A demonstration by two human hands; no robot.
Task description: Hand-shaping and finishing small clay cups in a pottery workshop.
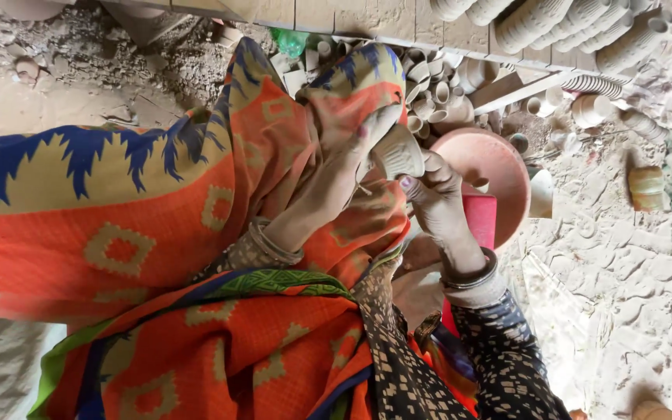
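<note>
A person's two clay-dusted hands work a small unfired clay cup (397, 152) above a lap draped in orange, blue and yellow patterned cloth (118, 233). The left hand (336, 175) has its grip closed over the cup's upper side, fingers curled across the rim, while the right hand (437, 198) closes its grip on the cup from below, thumb pressed against the base (metal bangles (472, 276) circle both wrists). The cup sits between both hands, just in front of a wide reddish clay bowl (495, 167) that rests on a red block (480, 218). Beyond the hands, small clay cups (433, 89) lie heaped on the dusty ground, and stacked rows of pale cups (569, 19) line a plank along the upper edge. A single clay pot (645, 188) lies apart on the cracked earth.
</note>
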